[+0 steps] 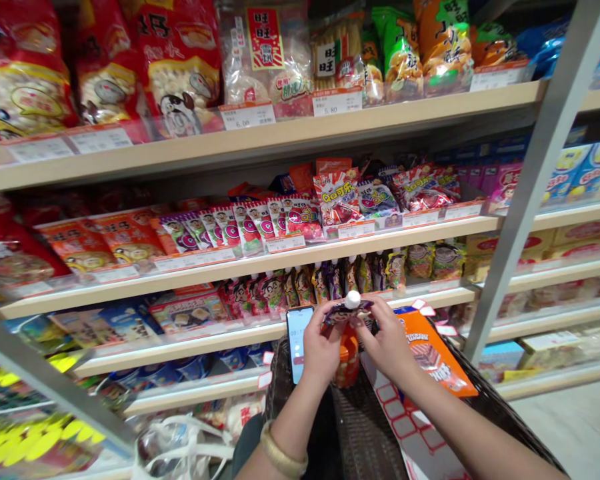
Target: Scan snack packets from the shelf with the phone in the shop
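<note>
We had the left hand [324, 340] and right hand [384, 332] both closed, fingers gripping opposite ends of the white-capped pouch [341, 313], just below and right of frame centre.

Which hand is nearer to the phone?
Left: the left hand is just beside the phone; the right hand is farther off, across the white-capped pouch.
</note>
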### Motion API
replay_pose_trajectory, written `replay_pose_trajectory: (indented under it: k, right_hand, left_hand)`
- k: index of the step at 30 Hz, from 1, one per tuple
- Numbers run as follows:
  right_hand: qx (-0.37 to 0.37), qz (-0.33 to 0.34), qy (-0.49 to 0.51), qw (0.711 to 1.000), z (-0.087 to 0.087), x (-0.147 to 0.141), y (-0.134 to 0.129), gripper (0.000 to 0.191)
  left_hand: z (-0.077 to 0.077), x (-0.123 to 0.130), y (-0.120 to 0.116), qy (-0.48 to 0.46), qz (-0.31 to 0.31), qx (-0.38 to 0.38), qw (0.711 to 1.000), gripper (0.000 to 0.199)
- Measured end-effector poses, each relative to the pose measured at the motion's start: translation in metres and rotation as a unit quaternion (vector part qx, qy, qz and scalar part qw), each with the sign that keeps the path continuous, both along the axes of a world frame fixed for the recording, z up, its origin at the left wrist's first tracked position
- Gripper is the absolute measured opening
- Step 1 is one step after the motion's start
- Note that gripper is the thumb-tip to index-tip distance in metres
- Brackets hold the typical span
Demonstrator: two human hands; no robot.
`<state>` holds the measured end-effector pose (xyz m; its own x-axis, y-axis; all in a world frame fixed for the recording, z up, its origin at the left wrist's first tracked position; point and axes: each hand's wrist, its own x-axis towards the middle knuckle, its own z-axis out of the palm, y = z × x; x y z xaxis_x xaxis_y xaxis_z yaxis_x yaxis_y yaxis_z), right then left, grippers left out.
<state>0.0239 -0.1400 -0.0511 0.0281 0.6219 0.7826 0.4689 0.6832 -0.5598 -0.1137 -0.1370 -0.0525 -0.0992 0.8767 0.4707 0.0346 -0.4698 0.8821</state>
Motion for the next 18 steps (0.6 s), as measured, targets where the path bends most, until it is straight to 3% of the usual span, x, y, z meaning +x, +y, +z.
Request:
replay_pose_trajectory:
  k: [5, 10, 15, 18]
  right_hand:
    - [-0.029, 0.026, 0.028, 0.999, 0.025, 0.009, 0.002, 0.014]
    - [-0.035, 0.053, 0.040, 0.997, 0.047, 0.042, 0.006, 0.013]
    - [-0.075, -0.001, 0.036, 0.997, 0.039, 0.095, 0.015, 0.015]
    - [-0.090, -0.033, 0.031, 0.995, 0.025, 0.125, 0.021, 0.018]
  left_hand:
    - [0.015, 0.006, -0.008, 0.059, 0.021, 0.027, 0.998, 0.033]
    - [0.028, 0.019, -0.027, 0.173, 0.007, 0.069, 0.983, 0.045]
    - [0.033, 0.035, -0.038, 0.244, -0.036, 0.053, 0.968, 0.041]
    - [0.040, 0.051, -0.032, 0.330, -0.100, 0.068, 0.936, 0.039]
